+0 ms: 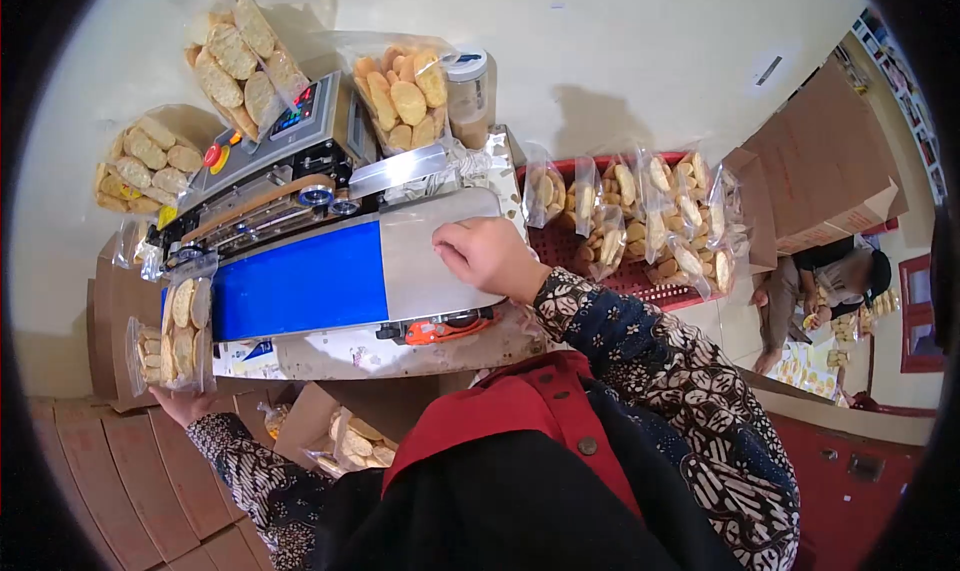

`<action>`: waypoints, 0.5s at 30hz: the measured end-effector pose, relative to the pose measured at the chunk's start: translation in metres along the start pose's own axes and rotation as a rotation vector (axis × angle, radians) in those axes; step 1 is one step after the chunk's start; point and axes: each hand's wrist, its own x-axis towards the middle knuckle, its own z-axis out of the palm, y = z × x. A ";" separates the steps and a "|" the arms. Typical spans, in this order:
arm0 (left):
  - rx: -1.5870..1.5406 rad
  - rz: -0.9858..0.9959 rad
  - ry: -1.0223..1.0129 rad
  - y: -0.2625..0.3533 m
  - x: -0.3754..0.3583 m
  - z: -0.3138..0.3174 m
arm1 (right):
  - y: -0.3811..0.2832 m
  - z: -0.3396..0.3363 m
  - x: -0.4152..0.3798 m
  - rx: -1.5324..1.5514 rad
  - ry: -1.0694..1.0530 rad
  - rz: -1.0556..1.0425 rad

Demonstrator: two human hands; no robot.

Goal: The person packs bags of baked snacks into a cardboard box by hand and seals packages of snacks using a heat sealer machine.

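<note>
My left hand (185,403) is low at the left, under clear bags of oval bread slices (178,336) beside the sealing machine's end. It supports or grips them from below; its fingers are mostly hidden behind the plastic. My right hand (490,254) is curled into a fist over the bare metal part of the machine's conveyor bed (425,286), with nothing visible in it. Between the hands lies the blue conveyor belt (300,283). Behind it is the band sealing machine (275,161) with a red stop button and a lit panel.
Filled bags stand on and around the machine, near a lidded jar (467,96). A red crate (650,293) of bagged slices is at the right, by a cardboard box (825,161). Below is an open box (310,421) of bags. Another person (835,281) sits far right.
</note>
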 end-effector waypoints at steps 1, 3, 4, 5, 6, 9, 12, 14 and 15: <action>0.023 0.041 -0.041 -0.001 0.003 0.002 | 0.000 -0.001 0.001 -0.002 -0.002 -0.007; 0.069 0.132 -0.117 0.001 0.007 0.007 | 0.001 -0.001 0.002 -0.007 0.000 -0.017; 0.091 0.186 -0.156 0.002 0.008 0.009 | 0.003 0.000 0.000 -0.009 0.009 -0.019; 0.055 0.147 -0.120 0.006 0.004 0.016 | 0.001 0.001 0.000 -0.007 0.008 -0.012; 0.059 0.144 -0.120 0.011 0.001 0.019 | 0.001 0.001 0.001 -0.006 0.006 -0.007; 0.107 -0.032 0.060 0.011 0.012 0.007 | 0.001 0.002 -0.003 -0.007 0.028 -0.030; 0.032 0.000 0.048 0.013 0.060 -0.012 | 0.004 0.002 0.003 -0.064 0.057 -0.043; 0.178 -0.049 0.219 0.015 0.060 -0.016 | -0.002 -0.001 0.003 -0.001 0.062 -0.063; -0.013 -0.035 0.050 0.013 0.074 -0.023 | -0.002 -0.002 0.003 -0.027 0.035 -0.048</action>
